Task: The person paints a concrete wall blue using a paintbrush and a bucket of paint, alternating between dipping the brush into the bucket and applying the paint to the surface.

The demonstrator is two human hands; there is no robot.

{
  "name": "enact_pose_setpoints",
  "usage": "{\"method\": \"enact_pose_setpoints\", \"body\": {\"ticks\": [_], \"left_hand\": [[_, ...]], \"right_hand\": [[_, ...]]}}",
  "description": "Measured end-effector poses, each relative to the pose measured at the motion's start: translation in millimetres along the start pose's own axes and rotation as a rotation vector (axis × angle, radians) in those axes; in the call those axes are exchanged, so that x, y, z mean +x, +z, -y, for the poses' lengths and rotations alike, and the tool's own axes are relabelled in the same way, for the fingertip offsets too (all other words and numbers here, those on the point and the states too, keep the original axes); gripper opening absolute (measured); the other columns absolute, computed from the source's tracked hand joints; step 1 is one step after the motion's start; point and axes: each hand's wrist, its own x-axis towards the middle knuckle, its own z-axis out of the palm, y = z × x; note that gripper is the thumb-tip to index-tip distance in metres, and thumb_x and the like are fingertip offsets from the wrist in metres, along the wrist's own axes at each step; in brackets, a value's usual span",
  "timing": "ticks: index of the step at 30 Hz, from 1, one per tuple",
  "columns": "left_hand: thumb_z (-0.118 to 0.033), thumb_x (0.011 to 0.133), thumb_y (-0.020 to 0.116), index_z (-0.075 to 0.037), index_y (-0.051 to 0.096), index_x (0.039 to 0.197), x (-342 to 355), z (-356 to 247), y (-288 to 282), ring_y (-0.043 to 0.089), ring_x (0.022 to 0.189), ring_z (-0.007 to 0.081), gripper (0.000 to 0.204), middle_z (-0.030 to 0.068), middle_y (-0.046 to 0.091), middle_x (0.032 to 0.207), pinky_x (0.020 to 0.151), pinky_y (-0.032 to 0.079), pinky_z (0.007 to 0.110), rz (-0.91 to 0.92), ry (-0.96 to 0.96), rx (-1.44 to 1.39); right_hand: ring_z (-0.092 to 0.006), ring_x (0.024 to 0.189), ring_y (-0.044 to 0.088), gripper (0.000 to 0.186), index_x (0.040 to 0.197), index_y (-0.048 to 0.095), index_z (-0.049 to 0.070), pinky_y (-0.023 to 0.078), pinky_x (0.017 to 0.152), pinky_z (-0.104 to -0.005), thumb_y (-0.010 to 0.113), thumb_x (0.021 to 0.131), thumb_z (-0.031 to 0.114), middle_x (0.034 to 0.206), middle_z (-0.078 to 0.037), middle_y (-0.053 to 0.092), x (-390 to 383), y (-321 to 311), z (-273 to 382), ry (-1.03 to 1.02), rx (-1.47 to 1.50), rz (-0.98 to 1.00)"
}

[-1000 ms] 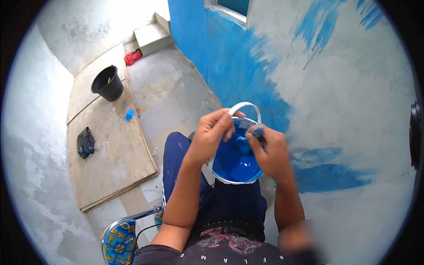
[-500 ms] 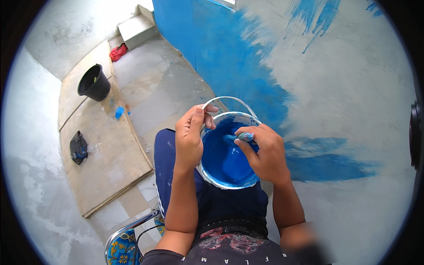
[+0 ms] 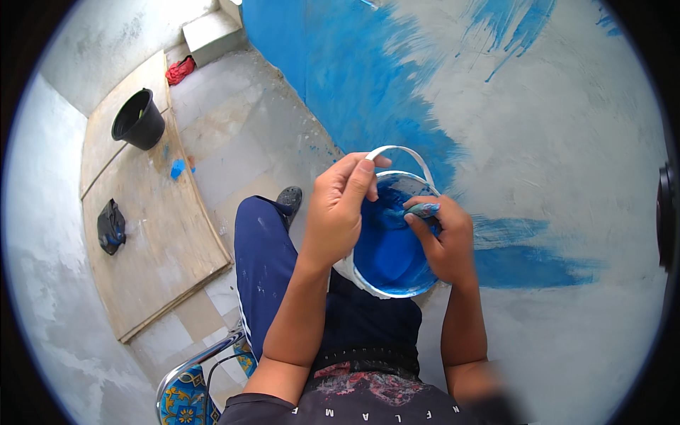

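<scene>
My left hand (image 3: 338,212) grips the white arched handle (image 3: 402,150) of a paint bucket (image 3: 388,262) held over my lap. The bucket contains bright blue paint and has white and blue smears round its rim. My right hand (image 3: 446,241) is closed on a paint-smeared brush handle (image 3: 425,210) inside the bucket's upper right; the brush's lower end is in the blue paint, not clearly visible.
A partly blue-painted wall (image 3: 538,127) rises ahead and right. Wooden boards (image 3: 149,276) on the tiled floor hold a black bucket (image 3: 138,127) and dark plastic bag (image 3: 110,234). A red cloth (image 3: 180,71) lies near a step (image 3: 209,39). A patterned metal-framed chair (image 3: 184,397) is beside me.
The bucket and both hands have shifted slightly right since half a second ago. The brush has moved within the bucket, and a shoe now shows beyond my left knee.
</scene>
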Motion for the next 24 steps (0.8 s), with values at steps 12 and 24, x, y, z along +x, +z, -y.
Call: {"method": "enact_pose_setpoints", "body": {"ticks": [12,24], "left_hand": [[-0.026,0.105,0.051,0.003,0.069,0.105,6.5,-5.6,20.6,0.045,0.071,0.0067,0.035,-0.0026,0.051,0.073,0.066,0.036,0.023,0.0,-0.078,0.059],[-0.028,0.106,0.044,0.0,0.069,0.106,-1.9,-5.3,9.1,0.036,0.058,0.0022,0.038,-0.0032,0.048,0.07,0.054,0.026,0.019,-0.056,-0.098,0.005]], "right_hand": [[-0.0185,0.076,0.063,0.016,0.101,0.071,0.003,0.049,0.069,-0.0319,0.069,0.091,0.016,0.085,-0.01,0.066,-1.8,-10.0,-11.6,0.19,0.044,0.031],[-0.009,0.067,0.052,0.023,0.109,0.063,-0.002,0.039,0.058,-0.0234,0.062,0.099,0.018,0.074,-0.003,0.058,-21.9,-22.7,-25.7,0.423,1.043,-0.41]]}}
